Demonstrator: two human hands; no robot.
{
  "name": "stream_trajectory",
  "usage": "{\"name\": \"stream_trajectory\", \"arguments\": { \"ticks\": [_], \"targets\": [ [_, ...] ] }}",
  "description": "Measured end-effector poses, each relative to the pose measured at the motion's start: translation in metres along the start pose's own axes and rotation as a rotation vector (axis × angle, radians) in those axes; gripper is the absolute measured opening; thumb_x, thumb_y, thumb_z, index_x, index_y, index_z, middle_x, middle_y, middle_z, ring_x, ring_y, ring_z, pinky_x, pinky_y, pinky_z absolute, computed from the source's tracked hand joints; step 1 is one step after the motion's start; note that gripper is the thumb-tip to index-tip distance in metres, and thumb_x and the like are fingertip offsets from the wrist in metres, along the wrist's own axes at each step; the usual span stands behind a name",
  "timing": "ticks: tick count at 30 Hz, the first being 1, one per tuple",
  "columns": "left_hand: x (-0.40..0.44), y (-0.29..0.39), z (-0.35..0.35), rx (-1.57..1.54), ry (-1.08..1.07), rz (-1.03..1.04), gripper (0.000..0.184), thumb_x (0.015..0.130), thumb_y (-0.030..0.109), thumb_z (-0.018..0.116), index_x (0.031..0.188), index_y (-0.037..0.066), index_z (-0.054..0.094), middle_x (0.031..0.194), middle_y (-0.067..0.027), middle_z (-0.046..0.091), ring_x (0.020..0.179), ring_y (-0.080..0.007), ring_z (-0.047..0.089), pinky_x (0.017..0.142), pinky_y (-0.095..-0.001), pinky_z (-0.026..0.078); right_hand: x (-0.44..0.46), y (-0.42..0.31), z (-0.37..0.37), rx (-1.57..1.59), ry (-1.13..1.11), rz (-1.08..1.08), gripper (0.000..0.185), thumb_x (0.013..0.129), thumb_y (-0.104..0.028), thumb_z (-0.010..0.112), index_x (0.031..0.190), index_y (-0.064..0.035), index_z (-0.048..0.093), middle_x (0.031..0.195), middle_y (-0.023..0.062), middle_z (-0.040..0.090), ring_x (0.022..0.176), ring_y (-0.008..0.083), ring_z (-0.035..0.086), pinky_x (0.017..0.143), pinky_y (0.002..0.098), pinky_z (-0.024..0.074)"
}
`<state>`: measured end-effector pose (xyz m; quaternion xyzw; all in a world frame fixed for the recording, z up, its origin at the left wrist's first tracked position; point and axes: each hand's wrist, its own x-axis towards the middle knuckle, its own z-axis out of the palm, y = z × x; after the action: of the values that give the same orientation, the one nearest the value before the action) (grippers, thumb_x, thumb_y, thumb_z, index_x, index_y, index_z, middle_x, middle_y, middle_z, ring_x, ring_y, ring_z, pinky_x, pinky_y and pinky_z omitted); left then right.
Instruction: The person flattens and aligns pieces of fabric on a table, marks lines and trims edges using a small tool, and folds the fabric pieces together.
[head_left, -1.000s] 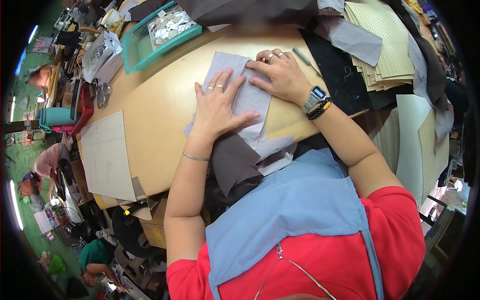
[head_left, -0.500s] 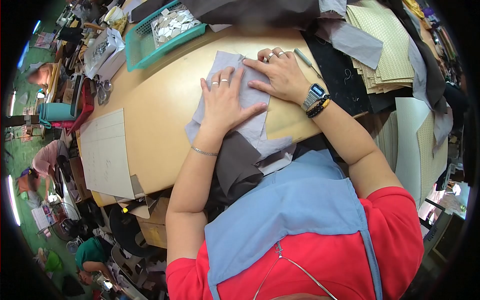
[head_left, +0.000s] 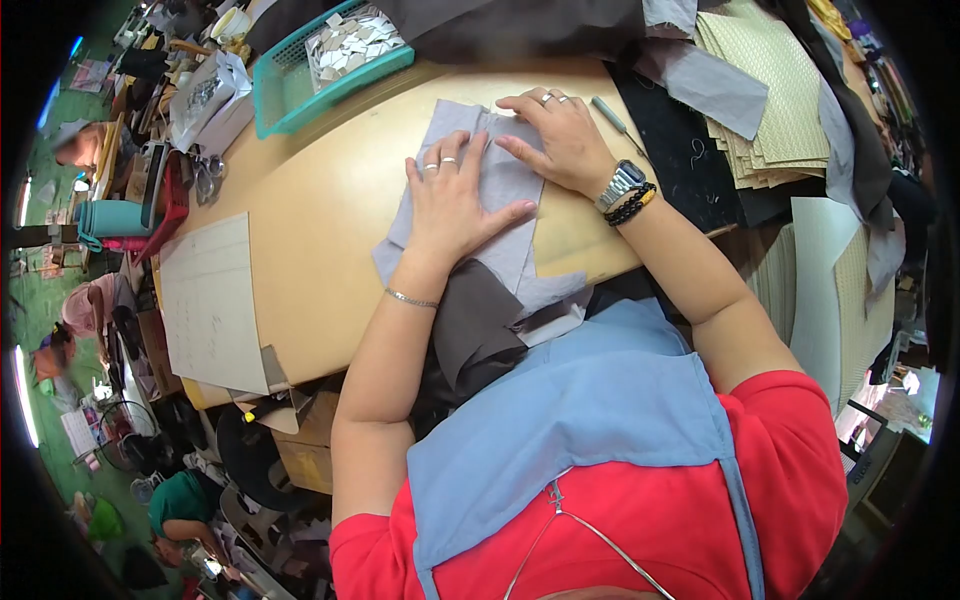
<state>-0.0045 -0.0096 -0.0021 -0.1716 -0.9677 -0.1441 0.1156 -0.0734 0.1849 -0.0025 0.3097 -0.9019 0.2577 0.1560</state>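
Note:
A greyish-lavender piece of cloth (head_left: 510, 185) lies on the wooden table, folded over in places, its lower end reaching the table's near edge. My left hand (head_left: 447, 205) rests flat on it with fingers stretched and thumb spread to the right. At the cloth's upper right edge is my right hand (head_left: 560, 143), fingers slightly bent, thumb and index finger apart; I see nothing held in it. Dark grey cloth (head_left: 475, 325) hangs below my left wrist at the table edge. An awl-like tool with a green handle (head_left: 608, 113) lies just right of my right hand.
A teal basket (head_left: 275, 100) with many small pale pieces stands at the upper left. A marked card sheet (head_left: 212, 300) lies on the left of the table (head_left: 310, 230). Stacked gold textured sheets (head_left: 765, 90) are at the right. Other people work in the background at far left.
My right hand has shifted slightly left and up along the cloth's top edge, its index finger lifting a little. My left hand stays nearly in place on the cloth.

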Motion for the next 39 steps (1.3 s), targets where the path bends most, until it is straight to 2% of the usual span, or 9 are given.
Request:
{"name": "stream_trajectory", "arguments": {
  "ticks": [4, 7, 10, 19, 23, 28, 31, 37, 39],
  "targets": [
    [-0.001, 0.000, 0.001, -0.006, -0.002, 0.002, 0.096, 0.069, 0.074, 0.067, 0.141, 0.013, 0.051, 0.138, -0.0149, 0.046, 0.130, -0.0352, 0.039, 0.104, -0.0637, 0.027, 0.000, 0.004, 0.004, 0.101, 0.018, -0.170, 0.041, 0.088, -0.036, 0.068, 0.122, -0.0124, 0.062, 0.113, 0.0081, 0.066, 0.105, 0.0261, 0.062, 0.098, 0.0418, 0.0410],
    [0.000, 0.000, 0.001, -0.003, -0.004, 0.000, 0.094, 0.069, 0.074, 0.067, 0.141, 0.015, 0.051, 0.138, -0.0146, 0.045, 0.131, -0.0348, 0.038, 0.104, -0.0648, 0.027, -0.002, 0.003, 0.003, 0.109, -0.025, -0.163, 0.039, 0.089, -0.035, 0.068, 0.120, -0.0116, 0.062, 0.113, 0.0080, 0.067, 0.108, 0.0255, 0.062, 0.102, 0.0415, 0.0400],
    [0.000, 0.001, 0.001, -0.007, -0.003, -0.007, 0.094, 0.069, 0.074, 0.066, 0.141, 0.016, 0.051, 0.138, -0.0144, 0.045, 0.131, -0.0344, 0.038, 0.104, -0.0658, 0.026, -0.002, 0.005, 0.006, 0.096, -0.074, -0.118, 0.038, 0.089, -0.039, 0.065, 0.120, -0.0160, 0.062, 0.116, 0.0033, 0.067, 0.113, 0.0244, 0.060, 0.105, 0.0440, 0.0390],
    [-0.007, 0.002, -0.004, -0.029, -0.073, -0.034, 0.097, 0.069, 0.074, 0.067, 0.144, 0.017, 0.046, 0.146, -0.0167, 0.040, 0.138, -0.0357, 0.033, 0.102, -0.0744, 0.023, 0.000, 0.006, 0.006, 0.020, -0.070, -0.206, 0.031, 0.089, -0.036, 0.064, 0.111, -0.0138, 0.063, 0.115, 0.0046, 0.067, 0.109, 0.0249, 0.060, 0.099, 0.0433, 0.0432],
    [-0.019, 0.003, -0.009, -0.014, -0.136, -0.064, 0.096, 0.070, 0.073, 0.066, 0.145, 0.016, 0.045, 0.151, -0.0181, 0.036, 0.143, -0.0350, 0.029, 0.101, -0.0771, 0.022, 0.001, 0.002, 0.000, 0.030, -0.083, -0.222, 0.031, 0.089, -0.030, 0.067, 0.111, -0.0084, 0.065, 0.117, 0.0077, 0.066, 0.109, 0.0269, 0.061, 0.099, 0.0404, 0.0436],
    [-0.028, 0.009, -0.021, 0.030, -0.181, -0.100, 0.092, 0.073, 0.071, 0.066, 0.147, 0.020, 0.044, 0.154, -0.0177, 0.033, 0.144, -0.0362, 0.028, 0.102, -0.0767, 0.020, 0.000, 0.000, -0.002, -0.003, -0.092, -0.233, 0.030, 0.088, -0.031, 0.068, 0.109, -0.0091, 0.066, 0.118, 0.0060, 0.065, 0.110, 0.0270, 0.059, 0.099, 0.0419, 0.0437],
    [-0.032, 0.010, -0.022, 0.056, -0.169, -0.097, 0.092, 0.073, 0.073, 0.065, 0.145, 0.019, 0.046, 0.153, -0.0188, 0.034, 0.143, -0.0380, 0.028, 0.101, -0.0782, 0.020, -0.002, 0.004, 0.003, -0.052, -0.059, -0.266, 0.035, 0.089, -0.040, 0.064, 0.113, -0.0144, 0.065, 0.120, 0.0046, 0.064, 0.113, 0.0251, 0.058, 0.096, 0.0500, 0.0442],
    [-0.041, 0.015, -0.027, 0.049, -0.167, -0.134, 0.085, 0.077, 0.069, 0.064, 0.143, 0.019, 0.049, 0.154, -0.0182, 0.034, 0.144, -0.0381, 0.027, 0.102, -0.0784, 0.017, -0.001, 0.001, 0.001, -0.161, -0.148, -0.300, 0.033, 0.090, -0.043, 0.063, 0.113, -0.0182, 0.065, 0.121, 0.0030, 0.062, 0.117, 0.0250, 0.056, 0.100, 0.0612, 0.0402],
    [-0.045, 0.018, -0.031, 0.046, -0.175, -0.159, 0.081, 0.079, 0.068, 0.063, 0.143, 0.019, 0.050, 0.154, -0.0176, 0.034, 0.144, -0.0372, 0.027, 0.102, -0.0782, 0.015, -0.001, 0.002, 0.000, -0.146, -0.145, -0.310, 0.033, 0.090, -0.041, 0.065, 0.113, -0.0174, 0.065, 0.122, 0.0025, 0.062, 0.118, 0.0233, 0.056, 0.102, 0.0611, 0.0384]
  ]
}}
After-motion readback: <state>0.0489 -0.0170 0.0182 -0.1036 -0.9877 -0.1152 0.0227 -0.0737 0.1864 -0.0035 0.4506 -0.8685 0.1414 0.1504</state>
